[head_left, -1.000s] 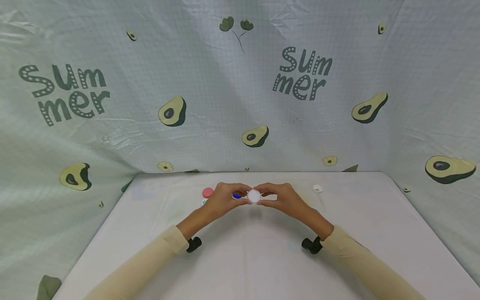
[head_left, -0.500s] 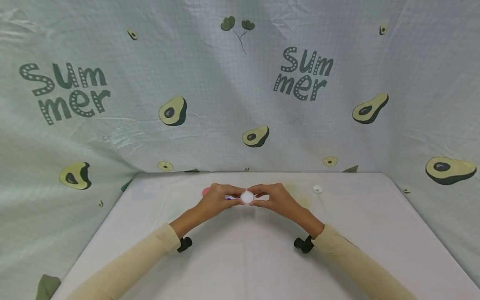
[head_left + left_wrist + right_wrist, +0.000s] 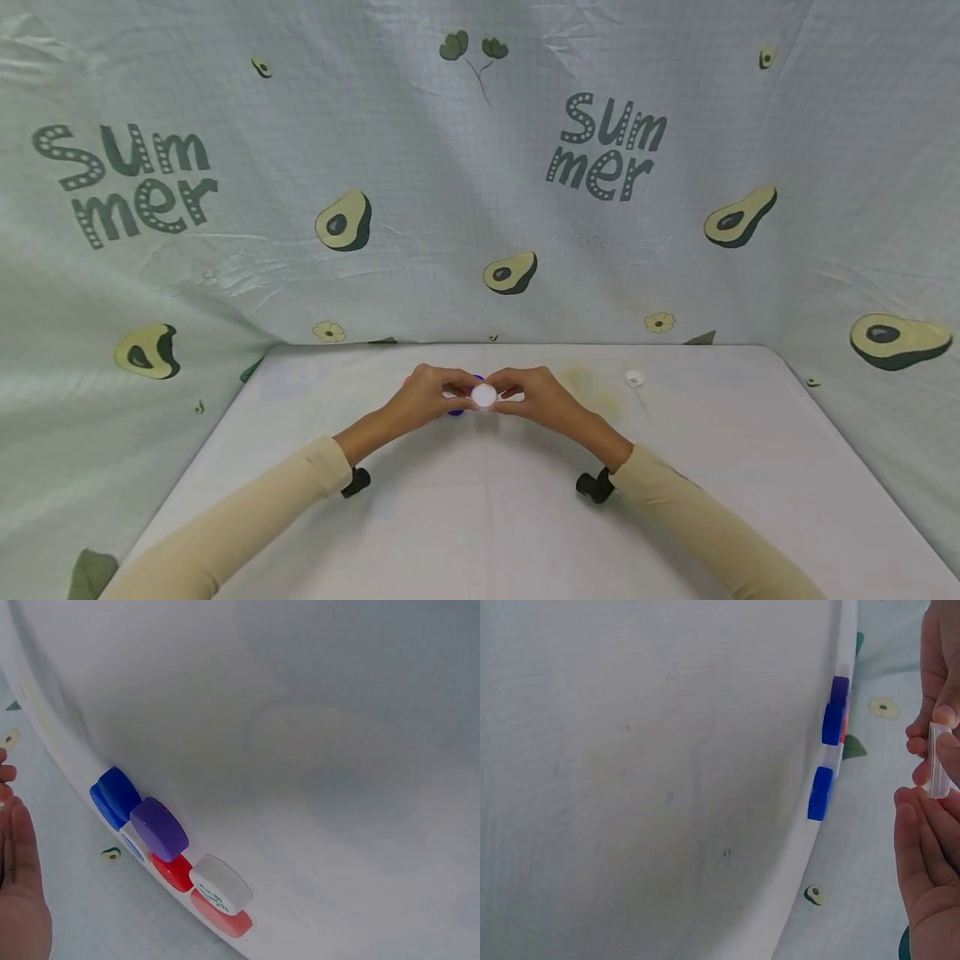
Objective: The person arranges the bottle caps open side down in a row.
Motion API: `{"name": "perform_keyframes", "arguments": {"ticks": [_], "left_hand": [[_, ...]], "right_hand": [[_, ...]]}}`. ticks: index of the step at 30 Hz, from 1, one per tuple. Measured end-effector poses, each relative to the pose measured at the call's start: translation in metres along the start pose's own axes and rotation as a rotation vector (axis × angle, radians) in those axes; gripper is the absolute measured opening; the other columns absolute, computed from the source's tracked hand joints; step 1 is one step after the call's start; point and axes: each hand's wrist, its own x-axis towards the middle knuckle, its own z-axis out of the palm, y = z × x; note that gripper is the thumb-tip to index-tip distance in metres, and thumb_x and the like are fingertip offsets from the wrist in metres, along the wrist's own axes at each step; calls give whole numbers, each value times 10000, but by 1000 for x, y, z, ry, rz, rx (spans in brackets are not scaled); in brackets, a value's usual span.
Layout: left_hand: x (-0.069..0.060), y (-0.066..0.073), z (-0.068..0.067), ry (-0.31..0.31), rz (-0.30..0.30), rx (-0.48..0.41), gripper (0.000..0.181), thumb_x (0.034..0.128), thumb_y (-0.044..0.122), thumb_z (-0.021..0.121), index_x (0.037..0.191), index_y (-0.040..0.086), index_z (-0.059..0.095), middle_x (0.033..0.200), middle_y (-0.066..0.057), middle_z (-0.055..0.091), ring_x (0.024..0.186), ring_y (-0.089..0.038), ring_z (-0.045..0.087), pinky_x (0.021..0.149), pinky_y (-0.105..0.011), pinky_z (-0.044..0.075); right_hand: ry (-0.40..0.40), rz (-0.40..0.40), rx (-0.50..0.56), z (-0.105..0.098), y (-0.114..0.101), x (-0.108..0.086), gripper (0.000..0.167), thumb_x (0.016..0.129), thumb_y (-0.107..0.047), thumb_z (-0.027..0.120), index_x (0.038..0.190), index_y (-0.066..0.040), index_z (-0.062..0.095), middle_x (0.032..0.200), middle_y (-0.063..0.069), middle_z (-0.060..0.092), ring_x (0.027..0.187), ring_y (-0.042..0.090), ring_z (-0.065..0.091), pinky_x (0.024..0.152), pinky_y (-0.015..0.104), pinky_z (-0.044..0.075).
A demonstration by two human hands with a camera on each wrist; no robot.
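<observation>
A round white bottle cap point(image 3: 483, 395) is held up over the table between my two hands, its flat face towards the head camera. My left hand point(image 3: 423, 397) pinches its left side with thumb and finger. From the right, my right hand point(image 3: 538, 397) pinches the other side the same way. Edge-on, the cap point(image 3: 938, 761) shows its thin ribbed rim in the right wrist view. Behind the left hand lie other caps: in the left wrist view a purple cap point(image 3: 159, 829), a blue cap point(image 3: 118, 793), a red cap point(image 3: 172, 871) and a white cap with green print point(image 3: 221, 884).
The white table point(image 3: 480, 517) meets a printed cloth backdrop point(image 3: 420, 167) at its far edge. One more white cap point(image 3: 634, 379) lies at the back right. A pink cap point(image 3: 221, 913) and a white cap with blue print point(image 3: 135, 844) are in the left group.
Both hands have moved together to the left with the white bottle cap between them. The left hand now covers most of the pink cap in the head view.
</observation>
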Motion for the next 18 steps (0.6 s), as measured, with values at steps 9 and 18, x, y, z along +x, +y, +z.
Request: {"name": "perform_keyframes", "arguments": {"ticks": [9, 18], "left_hand": [[-2, -8, 4, 5, -70, -114, 332, 838, 71, 827, 1156, 29, 740, 1098, -87, 750, 957, -203, 724, 846, -319, 595], [2, -20, 3, -10, -80, -63, 327, 877, 210, 811, 1176, 90, 754, 1131, -52, 757, 1016, -232, 725, 838, -285, 583]], "right_hand": [[47, 65, 73, 8, 3, 5, 374, 851, -114, 825, 1201, -39, 719, 1186, 98, 712, 1053, 227, 706, 861, 231, 576], [161, 177, 167, 21, 10, 3, 360, 847, -137, 832, 1186, -57, 745, 1128, 78, 744, 987, 176, 728, 838, 224, 580]]}}
